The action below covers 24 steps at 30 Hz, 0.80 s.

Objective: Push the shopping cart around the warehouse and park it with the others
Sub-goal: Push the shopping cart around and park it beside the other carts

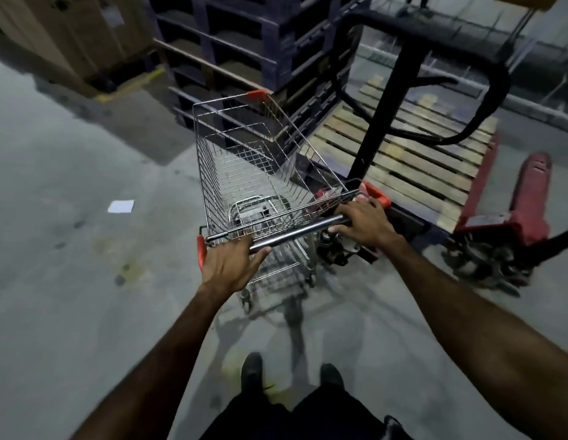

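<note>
One white paper (121, 206) on the floor well left of the fingers, left hand (229, 265) curled over the one cart (260, 173) handle (295, 232), right hand (366, 224) gripping its other end, basket beyond the fingertips, two pallet jacks (504, 217) right, two shoes (251, 369) below.

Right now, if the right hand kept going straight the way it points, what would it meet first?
The right hand grips the shopping cart's handle bar; just beyond it is the cart's red corner guard, then probably the wooden pallet. Depth unclear.
</note>
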Each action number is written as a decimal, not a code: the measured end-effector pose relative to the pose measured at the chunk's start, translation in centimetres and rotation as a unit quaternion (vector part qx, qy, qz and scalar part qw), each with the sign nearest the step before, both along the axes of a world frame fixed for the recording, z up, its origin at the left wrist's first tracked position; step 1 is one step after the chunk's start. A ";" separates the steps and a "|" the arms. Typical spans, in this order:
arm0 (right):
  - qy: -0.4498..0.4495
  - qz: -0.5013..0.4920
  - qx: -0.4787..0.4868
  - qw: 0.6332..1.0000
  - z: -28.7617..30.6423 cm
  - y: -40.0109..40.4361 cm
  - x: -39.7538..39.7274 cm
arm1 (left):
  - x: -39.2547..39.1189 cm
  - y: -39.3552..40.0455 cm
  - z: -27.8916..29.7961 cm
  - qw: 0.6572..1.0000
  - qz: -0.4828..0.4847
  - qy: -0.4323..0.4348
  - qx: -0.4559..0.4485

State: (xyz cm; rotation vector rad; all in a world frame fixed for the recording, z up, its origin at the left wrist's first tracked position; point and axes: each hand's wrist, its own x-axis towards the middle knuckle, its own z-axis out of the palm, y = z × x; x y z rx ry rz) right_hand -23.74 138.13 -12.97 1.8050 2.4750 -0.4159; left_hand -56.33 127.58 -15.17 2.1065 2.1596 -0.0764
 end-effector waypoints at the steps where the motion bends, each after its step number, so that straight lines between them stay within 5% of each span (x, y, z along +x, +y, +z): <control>1: 0.006 -0.009 0.006 1.000 -0.3 -0.6 -0.8 | -1.0 -0.2 0.3 1.000 -0.003 -0.003 -0.003; 14: 0.055 -0.058 0.039 0.996 -0.4 -11.6 -12.4 | -14.6 -5.0 1.3 0.997 -0.069 0.029 -0.003; 24: 0.000 -0.085 0.028 0.996 -0.5 -24.1 -21.3 | -24.0 -12.3 0.9 0.990 -0.132 0.054 0.016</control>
